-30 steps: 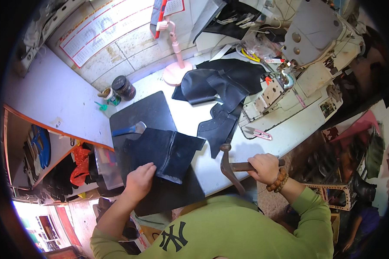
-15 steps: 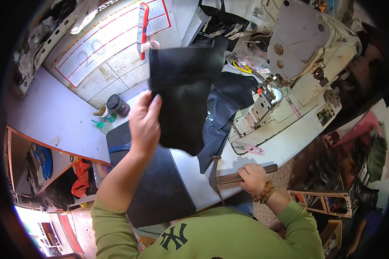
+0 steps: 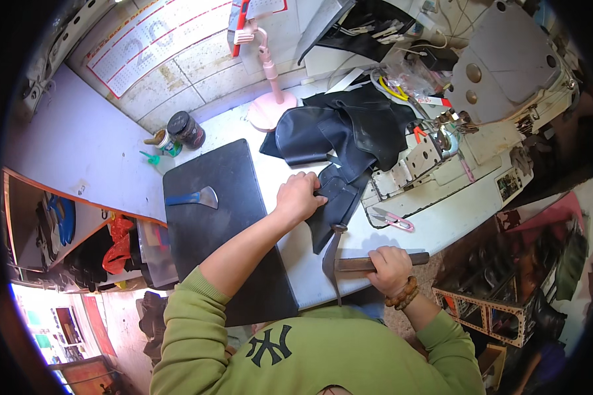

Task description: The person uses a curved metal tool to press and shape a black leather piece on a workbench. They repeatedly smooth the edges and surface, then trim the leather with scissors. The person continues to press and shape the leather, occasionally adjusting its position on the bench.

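Observation:
My left hand (image 3: 301,195) lies palm down on a black leather piece (image 3: 336,204) on the white table (image 3: 435,224), pressing it flat beside a pile of more black leather (image 3: 339,128). My right hand (image 3: 389,266) is closed around the wooden handle of a hammer (image 3: 339,263), whose long dark head hangs at the table's near edge, just below the leather piece. A black cutting mat (image 3: 224,224) lies to the left of my left forearm, with a small blue-handled blade tool (image 3: 192,197) resting on it.
An industrial sewing machine (image 3: 501,85) stands at the right, with pink-handled snips (image 3: 392,220) in front of it. A pink stand (image 3: 270,99), a dark jar (image 3: 186,128) and a small pot (image 3: 163,141) sit by the tiled wall. A shelf is at the left.
My left hand, which held a black leather piece up in the air, has come down and now presses leather flat on the table near the sewing machine. The hammer hand has barely moved.

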A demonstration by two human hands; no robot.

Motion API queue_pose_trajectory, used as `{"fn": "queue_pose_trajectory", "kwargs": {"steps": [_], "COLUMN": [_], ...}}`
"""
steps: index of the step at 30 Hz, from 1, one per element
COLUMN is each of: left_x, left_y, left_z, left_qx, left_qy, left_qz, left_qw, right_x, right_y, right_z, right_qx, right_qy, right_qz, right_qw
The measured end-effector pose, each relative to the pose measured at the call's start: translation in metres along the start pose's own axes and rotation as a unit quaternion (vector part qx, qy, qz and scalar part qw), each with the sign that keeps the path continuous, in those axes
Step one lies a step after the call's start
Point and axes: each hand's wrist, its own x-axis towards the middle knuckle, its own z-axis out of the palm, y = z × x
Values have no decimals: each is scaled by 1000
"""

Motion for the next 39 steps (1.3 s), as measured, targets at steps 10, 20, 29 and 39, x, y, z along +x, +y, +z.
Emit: {"fn": "queue_pose_trajectory", "kwargs": {"steps": [10,20,29,39], "left_x": [-65,-178,-247,-270], "left_y": [-40,-107,-100,-109], "left_z": [-64,-105,-16,6], "left_qx": [-608,271,63,35], "left_qy": [-62,92,59,213], "left_qz": [-25,167,144,55], "left_qw": [791,943,986,975], "right_x": [-7,-6,33,142], "right_y": [6,5,-41,-134], "right_z": [5,12,-10,13], "right_qx": [-14,-17,251,194], "right_qy": [11,5,-37,-226], "right_qz": [-39,-31,85,-108], "right_qw": [999,999,964,949]}}
